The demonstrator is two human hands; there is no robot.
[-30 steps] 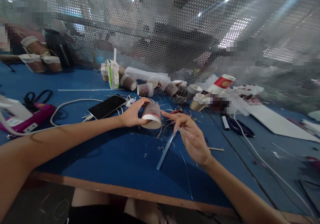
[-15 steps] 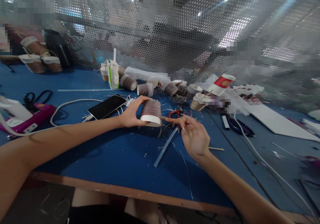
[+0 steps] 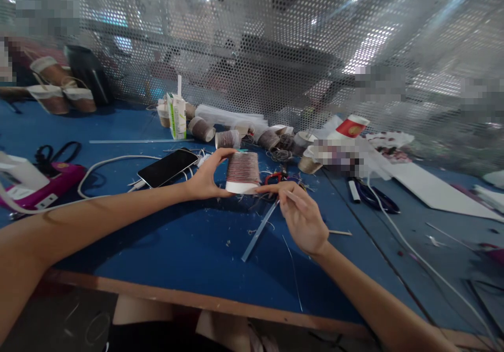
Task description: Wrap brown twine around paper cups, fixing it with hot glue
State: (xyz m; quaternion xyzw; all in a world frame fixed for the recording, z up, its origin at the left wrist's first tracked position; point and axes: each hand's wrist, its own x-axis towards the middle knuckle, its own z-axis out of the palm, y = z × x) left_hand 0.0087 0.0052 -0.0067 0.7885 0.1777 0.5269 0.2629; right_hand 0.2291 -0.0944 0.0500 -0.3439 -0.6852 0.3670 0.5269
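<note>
My left hand grips an upside-down paper cup wrapped in brown cord, holding it upright just above the blue table. My right hand is at the cup's white rim, with its forefinger touching the lower right edge and the fingers pinching a thin strand of cord. A clear glue stick lies on the table under my right hand. Red-handled scissors sit just behind the cup.
A black phone with a white cable lies left of the cup. Several cord-wrapped cups, a drink carton and a red cup line the perforated metal screen. A pink glue gun is at the far left. Cord scraps litter the table.
My left hand has turned the cup from lying tilted to standing upright. My right hand has closed in toward the cup's rim, fingers curling from spread to pinched.
</note>
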